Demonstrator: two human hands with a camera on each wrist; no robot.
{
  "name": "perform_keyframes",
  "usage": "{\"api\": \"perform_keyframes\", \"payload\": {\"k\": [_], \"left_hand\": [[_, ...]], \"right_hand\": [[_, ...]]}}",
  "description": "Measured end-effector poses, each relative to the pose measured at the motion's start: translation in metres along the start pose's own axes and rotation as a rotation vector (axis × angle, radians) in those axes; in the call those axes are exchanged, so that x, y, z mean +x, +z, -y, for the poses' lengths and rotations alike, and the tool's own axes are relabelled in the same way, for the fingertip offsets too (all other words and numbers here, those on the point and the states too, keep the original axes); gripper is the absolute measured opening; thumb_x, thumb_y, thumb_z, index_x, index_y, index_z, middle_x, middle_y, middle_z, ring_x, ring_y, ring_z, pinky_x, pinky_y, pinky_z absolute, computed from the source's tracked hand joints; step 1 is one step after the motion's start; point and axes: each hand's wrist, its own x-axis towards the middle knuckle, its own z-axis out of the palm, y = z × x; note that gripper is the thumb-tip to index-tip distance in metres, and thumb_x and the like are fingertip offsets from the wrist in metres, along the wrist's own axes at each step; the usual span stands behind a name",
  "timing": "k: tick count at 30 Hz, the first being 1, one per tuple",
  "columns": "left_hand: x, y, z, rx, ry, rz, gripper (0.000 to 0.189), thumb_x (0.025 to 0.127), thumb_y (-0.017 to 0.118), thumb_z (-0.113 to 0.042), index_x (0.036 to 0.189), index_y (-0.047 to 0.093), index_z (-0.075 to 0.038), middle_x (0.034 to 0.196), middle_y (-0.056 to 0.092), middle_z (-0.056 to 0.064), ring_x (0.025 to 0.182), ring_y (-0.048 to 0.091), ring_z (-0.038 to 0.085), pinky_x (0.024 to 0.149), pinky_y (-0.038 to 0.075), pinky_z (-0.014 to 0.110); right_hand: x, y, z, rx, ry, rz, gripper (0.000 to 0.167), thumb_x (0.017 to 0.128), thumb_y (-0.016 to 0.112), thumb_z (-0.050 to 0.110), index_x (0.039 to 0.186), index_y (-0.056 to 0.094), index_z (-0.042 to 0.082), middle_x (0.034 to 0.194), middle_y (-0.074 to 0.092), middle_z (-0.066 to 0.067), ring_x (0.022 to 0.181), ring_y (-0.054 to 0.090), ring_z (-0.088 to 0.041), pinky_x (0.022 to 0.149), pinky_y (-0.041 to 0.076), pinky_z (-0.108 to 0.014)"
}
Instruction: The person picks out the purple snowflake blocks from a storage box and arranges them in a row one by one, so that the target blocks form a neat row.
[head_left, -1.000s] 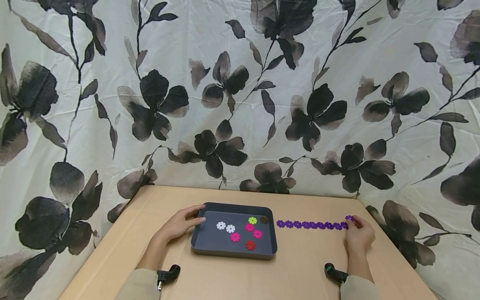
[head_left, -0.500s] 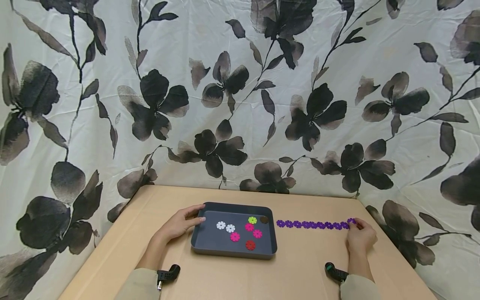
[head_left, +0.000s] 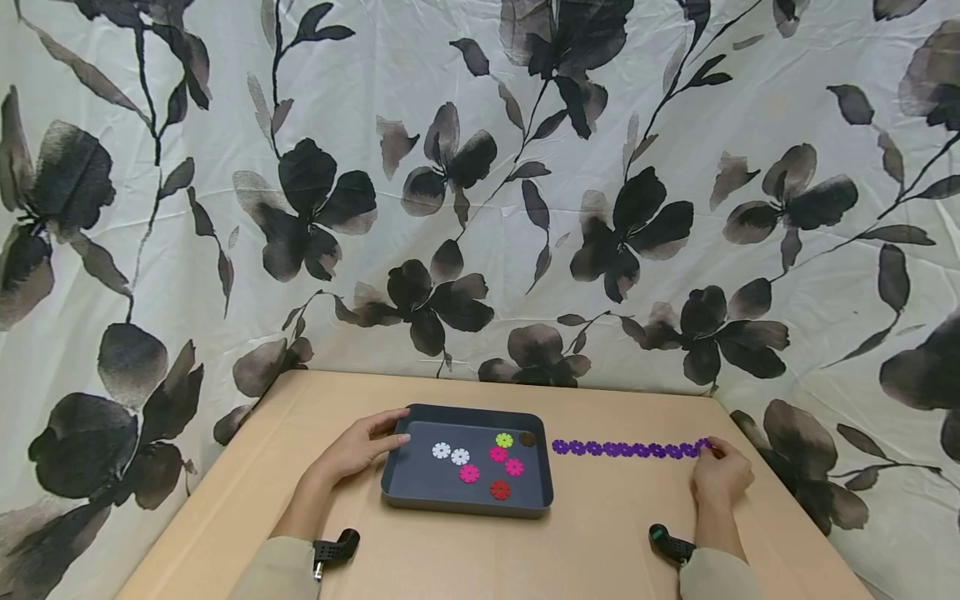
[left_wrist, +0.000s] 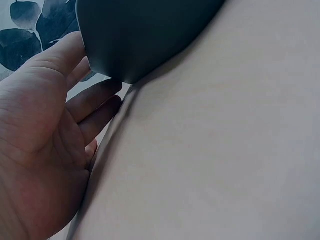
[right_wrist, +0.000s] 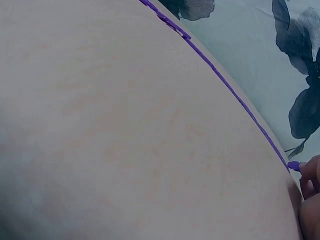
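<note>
At the left end of the dark grey tray (head_left: 468, 504) is my left hand (head_left: 358, 447), holding its rim with the thumb over the near side. In the left wrist view that hand's thumb (left_wrist: 55, 55) lies against the tray's wall (left_wrist: 145, 35), and other fingers sit lower, by its underside. A row of purple flower-shaped discs (head_left: 622, 450) runs along the table right of the tray. My right hand (head_left: 722, 471) pinches a purple flower-shaped disc (right_wrist: 294, 165) at the row's right end. In the head view fingers partly cover that disc.
Inside the tray lie two white flower discs (head_left: 450, 453), a yellow-green one (head_left: 504, 440), a brown one (head_left: 527, 439), a red one (head_left: 500, 490) and three pink ones (head_left: 498, 454). A floral cloth (head_left: 525, 208) hangs behind the light wooden table (head_left: 600, 533).
My right hand has shifted slightly right and lowered its purple disc onto the row's right end. The left hand and the tray have stayed in place.
</note>
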Motion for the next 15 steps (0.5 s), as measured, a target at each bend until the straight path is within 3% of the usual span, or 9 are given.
{"api": "perform_keyframes", "payload": {"k": [15], "left_hand": [[-0.0004,-0.0004,-0.0014,0.005,-0.004,-0.007,0.069,0.094,0.075,-0.047,0.154,0.053,-0.019,0.162,0.047,0.008,0.154,0.038,0.032,0.126,0.031,0.054]], "right_hand": [[-0.0001,0.0012,0.0007,-0.018,-0.009,0.010,0.037,0.104,0.049,0.005,0.136,0.062,-0.006,0.136,0.057,-0.028,0.132,0.045,-0.046,0.115,0.036,-0.060]]}}
